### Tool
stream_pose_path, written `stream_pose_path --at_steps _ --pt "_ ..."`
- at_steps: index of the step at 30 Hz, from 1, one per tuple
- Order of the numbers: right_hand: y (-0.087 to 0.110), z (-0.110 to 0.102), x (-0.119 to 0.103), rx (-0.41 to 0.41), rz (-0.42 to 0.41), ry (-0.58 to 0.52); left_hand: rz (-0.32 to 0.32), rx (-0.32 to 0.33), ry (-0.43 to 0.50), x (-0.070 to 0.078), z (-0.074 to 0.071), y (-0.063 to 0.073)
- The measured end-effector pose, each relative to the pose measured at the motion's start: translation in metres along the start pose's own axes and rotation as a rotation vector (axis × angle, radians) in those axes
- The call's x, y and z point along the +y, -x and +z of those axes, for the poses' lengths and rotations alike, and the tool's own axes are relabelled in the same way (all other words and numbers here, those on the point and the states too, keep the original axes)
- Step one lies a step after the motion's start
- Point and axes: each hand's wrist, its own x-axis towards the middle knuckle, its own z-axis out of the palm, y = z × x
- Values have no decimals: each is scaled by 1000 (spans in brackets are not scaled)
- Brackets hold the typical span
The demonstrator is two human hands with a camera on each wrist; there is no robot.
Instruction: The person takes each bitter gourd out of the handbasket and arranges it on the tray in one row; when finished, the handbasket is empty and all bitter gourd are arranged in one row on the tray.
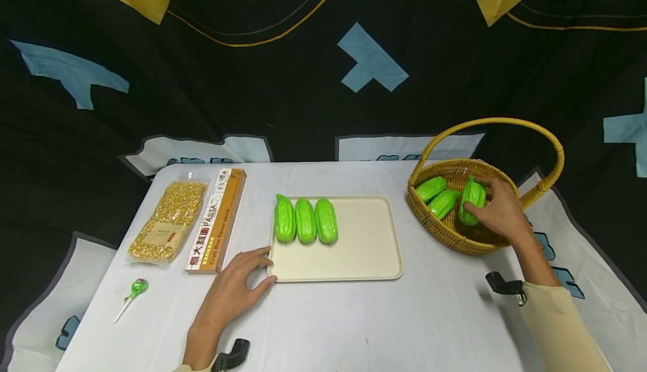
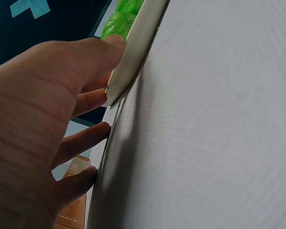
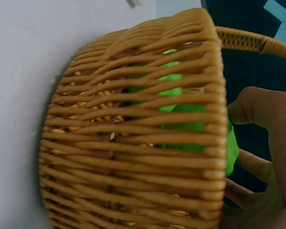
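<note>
In the head view my right hand (image 1: 497, 206) grips a bright green, ridged gourd (image 1: 472, 199) inside the wicker basket (image 1: 457, 244), thumb on the near side. Two more green gourds (image 1: 443, 203) lie to its left in the basket. The right wrist view shows the held gourd (image 3: 231, 150) at the rim, partly hidden behind the weave. My left hand (image 1: 229, 287) rests at the front left corner of a cream tray (image 1: 354, 259), fingers spread, with the thumb and fingertips against its edge. Three green gourds (image 1: 305, 220) stand side by side on the tray's left part.
Left of the tray lie a pasta box (image 1: 217, 220) and a clear bag of yellow corn kernels (image 1: 174, 212). A green-wrapped lollipop (image 1: 138, 287) is near the table's left edge. The basket's tall handle (image 1: 497, 120) arches above the right arm's side. A dark cloth hangs behind the white table.
</note>
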Motion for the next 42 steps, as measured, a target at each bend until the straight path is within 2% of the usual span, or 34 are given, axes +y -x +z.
stream_pose_path --at_steps 10,17,23,31,38,42 --pt "10 -6 -30 -5 -2 -56 6 1 3 -1 0 3" --pt "17 -4 -48 10 -33 -80 11 4 2 -3 2 3" --pt "25 1 -60 39 -93 -109 1 5 3 -2 1 3" --pt "33 14 -76 37 -127 -129 -3 3 1 -3 0 2" --pt "36 31 -87 56 -217 -146 -3 7 3 -2 0 1" --pt "37 41 -93 64 -237 -165 3 9 -2 -1 1 1"
